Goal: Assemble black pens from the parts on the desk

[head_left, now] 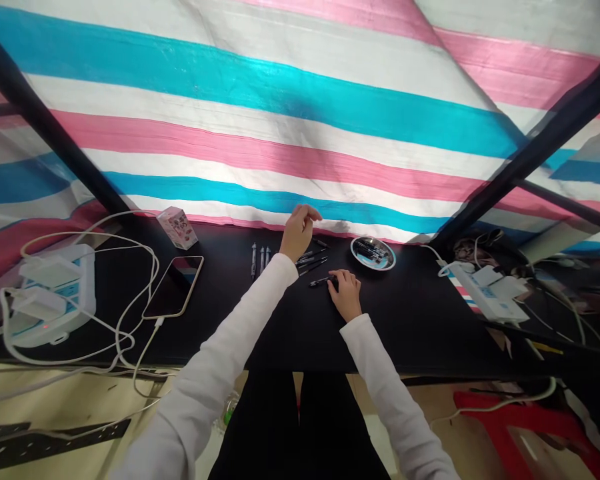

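Note:
My left hand (297, 232) hovers above the far side of the black table (260, 320), fingers curled loosely with nothing visible in them. Beneath it lie a few loose black pens (312, 262). My right hand (345, 291) rests on the table and pinches the end of a black pen (321, 283). Three pens (261, 257) lie side by side to the left of my left hand. A round metal dish (373, 253) holding pen parts sits to the right of my hands.
A phone (174, 286) on a white cable lies to the left, with a small printed box (178, 227) behind it. White power strips with chargers sit at the far left (50, 293) and right (485, 291). A striped tarp (300, 120) hangs behind the table.

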A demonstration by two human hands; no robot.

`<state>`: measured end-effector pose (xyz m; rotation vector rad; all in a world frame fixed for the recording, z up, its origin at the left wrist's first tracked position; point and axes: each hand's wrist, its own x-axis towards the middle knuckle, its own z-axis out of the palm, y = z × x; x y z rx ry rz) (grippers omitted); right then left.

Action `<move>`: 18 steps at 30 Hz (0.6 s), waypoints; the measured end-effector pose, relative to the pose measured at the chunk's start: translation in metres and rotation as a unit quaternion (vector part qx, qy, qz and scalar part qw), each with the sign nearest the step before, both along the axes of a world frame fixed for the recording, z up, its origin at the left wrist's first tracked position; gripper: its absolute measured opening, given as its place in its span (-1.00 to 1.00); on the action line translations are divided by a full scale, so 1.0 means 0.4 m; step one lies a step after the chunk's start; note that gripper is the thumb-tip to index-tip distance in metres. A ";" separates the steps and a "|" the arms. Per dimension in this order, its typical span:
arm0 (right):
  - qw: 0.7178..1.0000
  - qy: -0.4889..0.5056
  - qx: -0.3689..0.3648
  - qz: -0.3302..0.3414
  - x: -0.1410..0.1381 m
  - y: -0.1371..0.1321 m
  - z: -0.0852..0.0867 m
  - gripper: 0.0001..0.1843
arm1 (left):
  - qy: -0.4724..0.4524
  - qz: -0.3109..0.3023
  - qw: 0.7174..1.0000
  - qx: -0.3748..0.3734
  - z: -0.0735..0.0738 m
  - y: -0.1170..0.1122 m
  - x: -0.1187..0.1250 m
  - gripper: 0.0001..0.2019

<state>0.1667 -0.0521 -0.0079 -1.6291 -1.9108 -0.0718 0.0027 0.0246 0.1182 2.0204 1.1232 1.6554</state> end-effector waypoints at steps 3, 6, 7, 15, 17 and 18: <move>1.000 -0.007 -0.010 0.000 0.002 0.003 0.003 -0.78 | 0.133 -0.062 0.989 -0.015 -0.062 -0.037 -0.024 -0.74; 1.000 -0.014 -0.012 0.013 0.001 0.013 0.006 -0.79 | 0.244 -0.088 0.965 -0.046 -0.133 -0.076 -0.039 -0.73; 1.000 -0.014 -0.013 0.018 0.001 0.018 0.007 -0.79 | 0.275 -0.090 0.956 -0.056 -0.155 -0.086 -0.042 -0.75; 0.996 -0.007 -0.039 0.082 0.038 0.042 0.026 -0.74 | 0.370 -0.023 0.926 -0.071 -0.268 -0.116 -0.041 -0.80; 0.997 -0.007 -0.039 0.073 0.067 0.039 0.024 -0.69 | 0.374 -0.006 0.925 -0.075 -0.279 -0.118 -0.044 -0.81; 0.997 -0.008 -0.040 0.067 0.082 0.037 0.021 -0.69 | 0.373 0.004 0.924 -0.080 -0.281 -0.118 -0.047 -0.81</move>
